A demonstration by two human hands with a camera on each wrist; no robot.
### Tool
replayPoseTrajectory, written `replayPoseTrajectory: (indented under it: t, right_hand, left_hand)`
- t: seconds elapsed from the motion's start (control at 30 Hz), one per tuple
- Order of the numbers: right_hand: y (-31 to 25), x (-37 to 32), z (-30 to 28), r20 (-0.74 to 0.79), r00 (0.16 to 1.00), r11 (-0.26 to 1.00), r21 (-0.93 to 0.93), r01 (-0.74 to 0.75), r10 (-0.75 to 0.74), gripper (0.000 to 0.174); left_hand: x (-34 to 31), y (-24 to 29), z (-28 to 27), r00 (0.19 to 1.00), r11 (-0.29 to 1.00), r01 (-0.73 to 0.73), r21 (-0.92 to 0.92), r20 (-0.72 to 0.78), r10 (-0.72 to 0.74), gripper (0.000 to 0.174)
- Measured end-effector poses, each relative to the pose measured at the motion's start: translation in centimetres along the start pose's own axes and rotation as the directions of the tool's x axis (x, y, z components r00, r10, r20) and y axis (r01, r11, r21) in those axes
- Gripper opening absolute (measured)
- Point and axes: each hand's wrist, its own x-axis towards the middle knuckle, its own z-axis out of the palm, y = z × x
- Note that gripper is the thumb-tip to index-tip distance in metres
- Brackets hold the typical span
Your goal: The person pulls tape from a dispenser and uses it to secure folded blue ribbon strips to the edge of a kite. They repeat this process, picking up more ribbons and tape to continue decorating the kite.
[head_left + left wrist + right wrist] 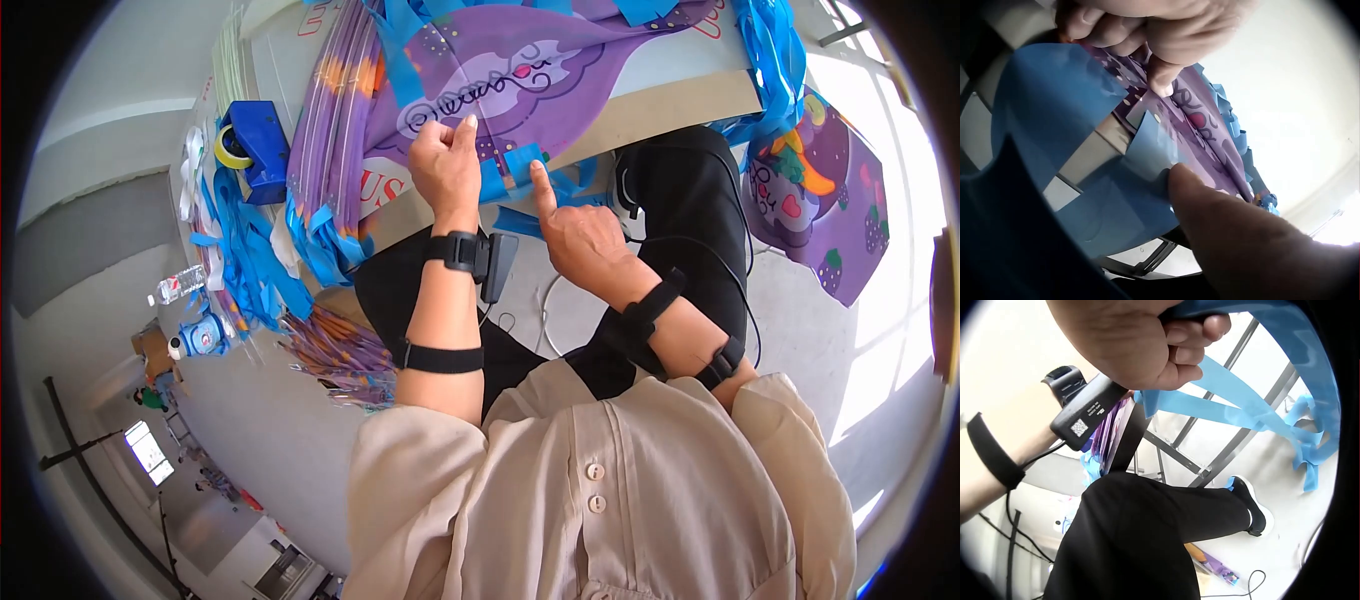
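Head view: right hand (585, 242) grasps flat blue plastic strip (518, 222); whether left hand (445, 172) grips printed purple fabric (555, 105), cannot tell. Slack could snag, dragging fabric askew.

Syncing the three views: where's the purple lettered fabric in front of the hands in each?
Head: purple lettered fabric, top centre.
Left wrist: same fabric, centre toward right, lettering partly visible.
Right wrist: no lettering visible; purple folds left of centre, can't tell if they're this piece.
Shared landmark: blue ribbon, top centre in head, left and centre in left wrist, upper right in right wrist.
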Motion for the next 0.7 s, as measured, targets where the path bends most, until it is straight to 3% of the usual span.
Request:
replayPoseTrajectory:
  t: [0.07, 0.1, 0.13, 0.17, 0.2, 0.27, 0.3, 0.37, 0.4, 0.47, 0.5, 0.53, 0.6, 0.63, 0.67, 0.7]
  right_hand:
    - [0.4, -0.4, 0.1, -0.031, 0.999, 0.999, 0.053, -0.005, 0.007, 0.071]
    - [0.6, -0.9, 0.0, -0.135, 0.990, 0.986, 0.169, -0.009, 0.032, 0.060]
    - [0.8, -1.4, -0.2, -0.233, 0.970, 0.960, 0.281, -0.001, 0.069, 0.050]
    - [1.0, -1.9, -0.9, -0.234, 0.970, 0.961, 0.277, -0.001, 0.068, 0.050]
    - [1.0, -2.4, -2.1, -0.184, 0.975, 0.885, 0.465, -0.028, 0.127, 0.039]
    - [1.2, -3.9, -4.3, -0.042, 0.977, 0.686, 0.718, -0.115, 0.208, 0.019]
    - [1.0, -4.8, -5.4, 0.039, 0.968, 0.554, 0.814, -0.174, 0.247, 0.018]
    - [0.8, -6.5, -6.9, 0.152, 0.946, 0.316, 0.917, -0.242, 0.285, 0.017]
    - [0.9, -7.2, -7.3, 0.179, 0.938, 0.220, 0.943, -0.250, 0.295, 0.017]
    - [1.2, -8.3, -7.5, 0.186, 0.920, 0.058, 0.974, -0.219, 0.344, 0.019]
    - [1.6, -8.8, -7.5, 0.202, 0.918, 0.001, 0.977, -0.215, 0.343, 0.020]
    - [1.8, -8.9, -7.6, 0.212, 0.916, -0.055, 0.977, -0.205, 0.340, 0.021]
    - [2.1, -8.9, -7.7, 0.211, 0.910, -0.096, 0.977, -0.189, 0.357, 0.022]
    - [2.2, -9.0, -7.7, 0.215, 0.903, -0.142, 0.975, -0.173, 0.371, 0.023]
    - [2.3, -8.9, -7.8, 0.212, 0.903, -0.141, 0.975, -0.171, 0.374, 0.023]
    - [2.6, -8.9, -7.8, 0.198, 0.909, -0.157, 0.976, -0.150, 0.367, 0.023]
  left_hand:
    - [-1.6, -0.6, -1.7, 0.999, 0.997, 0.006, -0.082, 0.045, -0.002, 0.028]
    - [-2.8, -0.8, -2.7, 0.996, 0.993, 0.038, -0.114, 0.086, -0.029, 0.025]
    - [-4.2, -1.7, -3.4, 0.978, 0.986, 0.137, -0.091, 0.169, -0.121, 0.023]
    - [-5.5, -2.4, -4.0, 0.945, 0.971, 0.232, -0.060, 0.250, -0.210, 0.022]
    - [-6.9, -2.2, -4.9, 0.824, 0.892, 0.447, -0.064, 0.418, -0.383, 0.022]
    - [-9.2, -4.2, -3.8, 0.760, 0.736, 0.620, -0.274, 0.442, -0.476, 0.049]
    - [-9.5, -5.4, -2.9, 0.761, 0.733, 0.620, -0.279, 0.441, -0.475, 0.049]
    - [-9.3, -7.7, -0.5, 0.608, 0.508, 0.783, -0.359, 0.611, -0.506, 0.075]
    - [-9.4, -8.3, 0.6, 0.608, 0.502, 0.784, -0.364, 0.613, -0.505, 0.075]
    - [-9.3, -9.0, 2.8, 0.753, 0.837, 0.444, -0.320, 0.639, -0.155, 0.082]
    - [-9.0, -8.7, 3.5, 0.673, 0.843, 0.440, -0.310, 0.736, -0.080, 0.087]
    - [-9.5, -8.3, 4.0, 0.676, 0.841, 0.437, -0.317, 0.733, -0.075, 0.087]
    - [-11.4, -7.3, 4.8, 0.530, 0.761, 0.548, -0.347, 0.848, 0.005, 0.082]
    - [-12.4, -7.3, 5.1, 0.516, 0.722, 0.601, -0.344, 0.856, -0.021, 0.064]
    - [-12.6, -7.5, 4.9, 0.515, 0.722, 0.600, -0.345, 0.857, -0.018, 0.064]
    - [-12.4, -6.1, 3.6, 0.357, 0.689, 0.649, -0.323, 0.929, 0.099, 0.056]
